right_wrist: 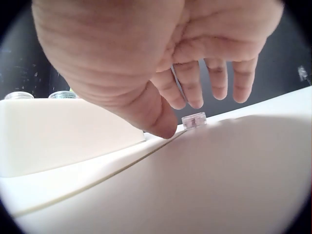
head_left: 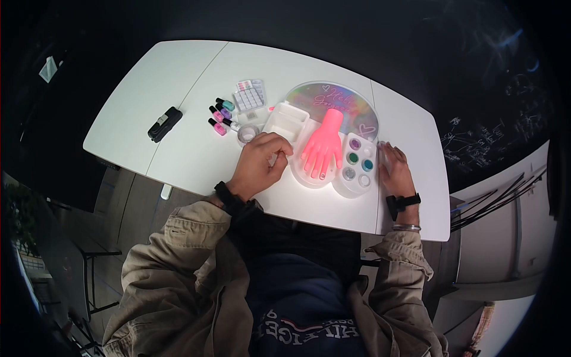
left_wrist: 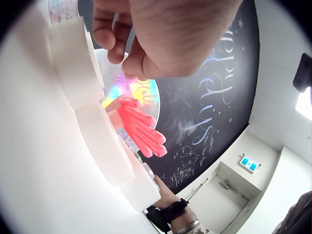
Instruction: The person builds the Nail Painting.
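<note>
The left hand [head_left: 254, 166] is curled at nine o'clock of the pink mannequin hand [head_left: 322, 146], the right hand [head_left: 397, 169] loosely extended at three near a clear jar [right_wrist: 194, 120].

Hot pink on the model hand [head_left: 322, 144]; rainbow sheen across the sign [head_left: 358, 113] behind it; purple, green, teal among pots [head_left: 353, 159] beside it.

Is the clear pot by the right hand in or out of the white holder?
Out: the clear pot sits on the table, away from the white holder.
</note>
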Demonstrator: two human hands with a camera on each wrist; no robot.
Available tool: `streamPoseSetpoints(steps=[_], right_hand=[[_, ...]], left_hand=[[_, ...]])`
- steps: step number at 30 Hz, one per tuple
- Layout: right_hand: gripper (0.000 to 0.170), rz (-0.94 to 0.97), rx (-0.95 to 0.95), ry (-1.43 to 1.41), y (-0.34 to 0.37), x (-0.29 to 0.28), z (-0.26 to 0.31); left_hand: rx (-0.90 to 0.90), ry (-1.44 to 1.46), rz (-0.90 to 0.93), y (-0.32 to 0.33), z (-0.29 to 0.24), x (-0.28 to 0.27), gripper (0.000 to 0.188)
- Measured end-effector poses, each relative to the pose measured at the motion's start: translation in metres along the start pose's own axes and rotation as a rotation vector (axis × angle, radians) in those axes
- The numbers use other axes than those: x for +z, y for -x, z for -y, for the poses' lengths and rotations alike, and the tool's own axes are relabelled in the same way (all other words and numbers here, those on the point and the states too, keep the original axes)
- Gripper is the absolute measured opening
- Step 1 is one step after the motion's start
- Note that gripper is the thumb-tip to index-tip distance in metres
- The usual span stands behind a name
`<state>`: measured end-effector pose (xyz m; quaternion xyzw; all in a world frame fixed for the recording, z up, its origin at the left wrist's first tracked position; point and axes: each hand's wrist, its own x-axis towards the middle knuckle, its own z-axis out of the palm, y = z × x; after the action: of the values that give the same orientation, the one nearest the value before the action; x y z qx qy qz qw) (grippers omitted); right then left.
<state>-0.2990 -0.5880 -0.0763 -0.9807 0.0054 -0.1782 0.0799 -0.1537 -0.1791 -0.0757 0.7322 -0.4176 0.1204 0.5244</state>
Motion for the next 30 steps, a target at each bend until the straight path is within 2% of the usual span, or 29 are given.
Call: streamPoseSetpoints(steps=[5, 8, 11, 14, 17, 20, 23, 26, 30], right_hand=[[0.058, -0.027, 0.07, -0.017, -0.003, -0.006, 0.013], [0.044, -0.058, 0.114, -0.027, -0.006, -0.013, 0.023], [0.027, -0.11, 0.057, -0.027, -0.004, -0.007, 0.012], [0.015, -0.114, 0.158, -0.139, -0.004, -0.005, 0.012], [0.011, -0.132, 0.137, -0.151, -0.005, -0.005, 0.012], [0.01, -0.077, 0.205, -0.166, -0.005, -0.004, 0.01], [0.013, -0.096, 0.112, -0.074, -0.007, -0.013, 0.018], [0.01, -0.224, 0.065, -0.16, -0.011, -0.022, 0.034], [0.013, -0.272, 0.022, -0.201, -0.017, -0.033, 0.055]], left_hand=[[0.011, -0.004, -0.007, 0.0, 0.0, 0.0, 0.014], [0.011, 0.0, -0.011, 0.0, 0.001, 0.0, 0.014], [0.014, 0.003, -0.013, 0.0, 0.001, 0.0, 0.014], [0.011, 0.001, -0.013, 0.0, 0.001, 0.0, 0.014], [0.014, -0.005, -0.019, -0.001, 0.001, 0.0, 0.014], [0.014, -0.011, -0.019, -0.001, 0.001, 0.001, 0.014], [0.01, -0.012, -0.02, -0.001, 0.003, 0.001, 0.014], [0.007, -0.007, -0.02, -0.001, 0.002, 0.001, 0.015], [0.01, -0.008, -0.013, 0.0, 0.003, 0.001, 0.015]])
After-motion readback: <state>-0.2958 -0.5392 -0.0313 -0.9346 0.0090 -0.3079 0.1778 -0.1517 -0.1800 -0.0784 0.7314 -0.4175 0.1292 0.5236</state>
